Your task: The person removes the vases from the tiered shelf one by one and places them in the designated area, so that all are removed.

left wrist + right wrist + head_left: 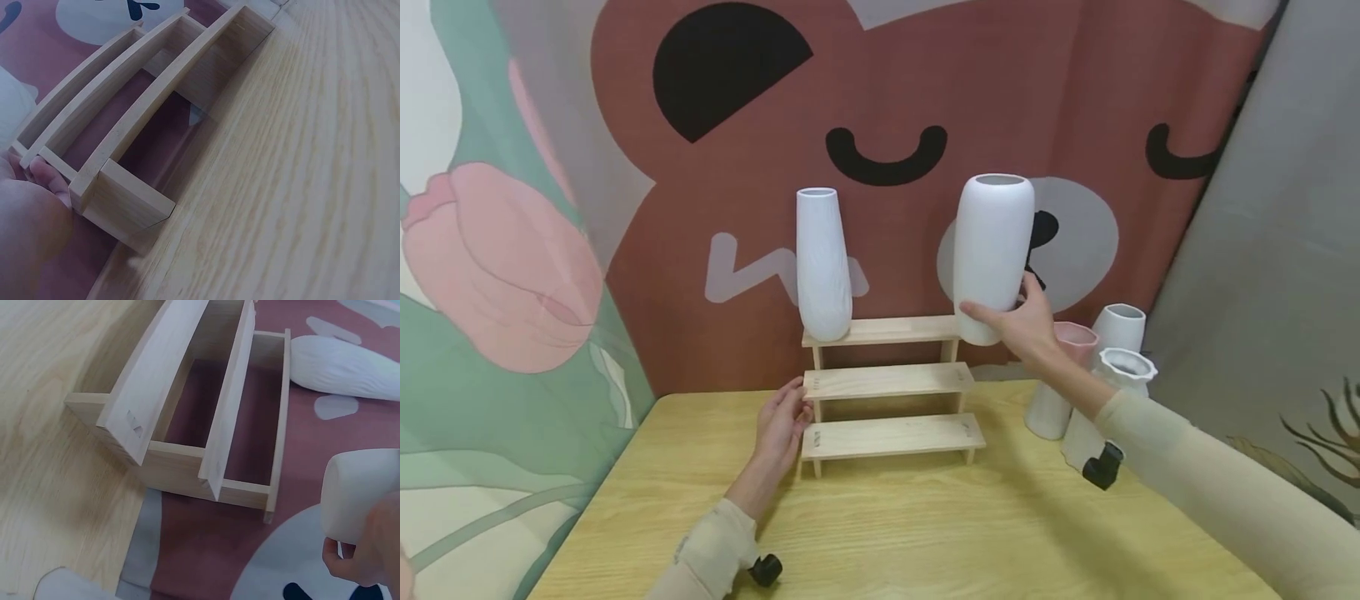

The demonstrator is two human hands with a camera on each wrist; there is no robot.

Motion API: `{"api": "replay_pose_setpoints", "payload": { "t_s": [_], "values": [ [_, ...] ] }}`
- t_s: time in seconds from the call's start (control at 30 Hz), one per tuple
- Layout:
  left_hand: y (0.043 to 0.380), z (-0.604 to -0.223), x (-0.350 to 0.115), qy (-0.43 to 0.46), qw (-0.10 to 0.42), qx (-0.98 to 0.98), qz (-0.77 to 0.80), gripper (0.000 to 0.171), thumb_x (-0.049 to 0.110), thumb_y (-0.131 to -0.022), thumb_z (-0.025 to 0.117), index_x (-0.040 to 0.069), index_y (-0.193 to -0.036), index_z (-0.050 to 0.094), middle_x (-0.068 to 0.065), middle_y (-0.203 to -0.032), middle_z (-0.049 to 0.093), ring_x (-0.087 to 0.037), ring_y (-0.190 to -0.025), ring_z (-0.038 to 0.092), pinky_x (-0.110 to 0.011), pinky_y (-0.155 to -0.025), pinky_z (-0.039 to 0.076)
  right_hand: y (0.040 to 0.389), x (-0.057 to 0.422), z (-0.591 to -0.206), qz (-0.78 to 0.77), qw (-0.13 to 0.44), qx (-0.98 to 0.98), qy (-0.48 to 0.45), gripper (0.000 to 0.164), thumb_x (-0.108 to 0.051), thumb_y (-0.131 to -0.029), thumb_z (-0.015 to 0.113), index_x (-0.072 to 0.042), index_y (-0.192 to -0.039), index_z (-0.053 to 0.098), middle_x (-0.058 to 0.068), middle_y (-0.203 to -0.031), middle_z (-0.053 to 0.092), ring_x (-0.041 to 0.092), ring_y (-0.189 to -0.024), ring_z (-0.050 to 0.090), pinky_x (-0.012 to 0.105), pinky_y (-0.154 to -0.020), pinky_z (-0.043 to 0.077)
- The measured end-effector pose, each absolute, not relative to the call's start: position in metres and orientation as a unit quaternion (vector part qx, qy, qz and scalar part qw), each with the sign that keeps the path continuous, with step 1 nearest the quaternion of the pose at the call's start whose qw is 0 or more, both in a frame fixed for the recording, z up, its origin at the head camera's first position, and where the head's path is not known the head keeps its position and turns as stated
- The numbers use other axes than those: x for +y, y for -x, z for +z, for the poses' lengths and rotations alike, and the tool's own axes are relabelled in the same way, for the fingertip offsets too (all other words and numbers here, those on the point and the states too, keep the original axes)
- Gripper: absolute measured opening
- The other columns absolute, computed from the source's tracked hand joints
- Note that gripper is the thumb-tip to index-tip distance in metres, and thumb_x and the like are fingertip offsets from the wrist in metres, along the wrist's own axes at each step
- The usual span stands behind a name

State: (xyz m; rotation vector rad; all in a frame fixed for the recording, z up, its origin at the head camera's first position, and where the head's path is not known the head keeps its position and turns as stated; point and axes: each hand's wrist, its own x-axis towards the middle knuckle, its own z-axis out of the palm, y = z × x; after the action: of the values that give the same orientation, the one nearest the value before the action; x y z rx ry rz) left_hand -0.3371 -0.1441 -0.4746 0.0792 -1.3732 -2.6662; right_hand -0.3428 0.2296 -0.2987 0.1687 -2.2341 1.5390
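Note:
My right hand [1033, 325] grips a tall, smooth white vase [992, 242] low on its side, thumb in front. The vase is upright. Its base overlaps the right end of the top shelf in the head view, while the right wrist view shows a gap between the vase [350, 490] and the shelf edge. My left hand [781, 425] holds the left side of a three-step wooden stand [887, 381] at the middle step. In the left wrist view, bent fingers [50, 176] lie against its frame. A slimmer, tapered white vase [822, 258] stands on the top step's left end.
Right of the stand, partly behind my right forearm, are a pink-rimmed vase [1048, 410], a white vase with a ruffled rim [1127, 367] and another white vase [1122, 325]. The wooden table [880, 533] backs onto a printed curtain [745, 192].

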Motion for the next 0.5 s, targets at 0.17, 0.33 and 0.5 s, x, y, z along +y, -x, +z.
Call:
{"api": "replay_pose_setpoints", "payload": {
  "t_s": [0.17, 0.33, 0.5],
  "values": [
    [0.336, -0.473, -0.149, -0.027, 0.074, -0.455, -0.887, 0.038, 0.004, -0.102, 0.058, -0.004, -0.138, 0.052, -0.014, -0.12, 0.049, -0.011, -0.08, 0.058, -0.017, -0.065, 0.049, 0.322, 0.235, -0.288, 0.543, 0.2, -0.813, -0.062, 0.105, -0.054, -0.067, 0.093, -0.02, -0.151, 0.038, 0.006, -0.144, 0.05, 0.029, -0.126, 0.052, 0.054, -0.099, 0.048],
    [0.335, -0.473, -0.153, -0.036, 0.07, -0.452, -0.889, 0.039, 0.003, -0.102, 0.058, -0.005, -0.139, 0.05, -0.014, -0.119, 0.049, -0.011, -0.079, 0.058, -0.017, -0.065, 0.049, 0.298, 0.247, -0.281, 0.517, 0.191, -0.832, -0.055, 0.105, -0.058, -0.069, 0.09, -0.023, -0.153, 0.037, 0.004, -0.145, 0.05, 0.029, -0.127, 0.052, 0.058, -0.1, 0.045],
    [0.334, -0.471, -0.157, -0.044, 0.063, -0.446, -0.892, 0.037, 0.003, -0.102, 0.057, -0.003, -0.138, 0.051, -0.013, -0.118, 0.049, -0.011, -0.079, 0.058, -0.017, -0.064, 0.05, 0.278, 0.264, -0.278, 0.504, 0.19, -0.841, -0.053, 0.105, -0.055, -0.073, 0.088, -0.021, -0.156, 0.032, 0.008, -0.146, 0.047, 0.032, -0.126, 0.051, 0.062, -0.096, 0.048]
  ]
}}
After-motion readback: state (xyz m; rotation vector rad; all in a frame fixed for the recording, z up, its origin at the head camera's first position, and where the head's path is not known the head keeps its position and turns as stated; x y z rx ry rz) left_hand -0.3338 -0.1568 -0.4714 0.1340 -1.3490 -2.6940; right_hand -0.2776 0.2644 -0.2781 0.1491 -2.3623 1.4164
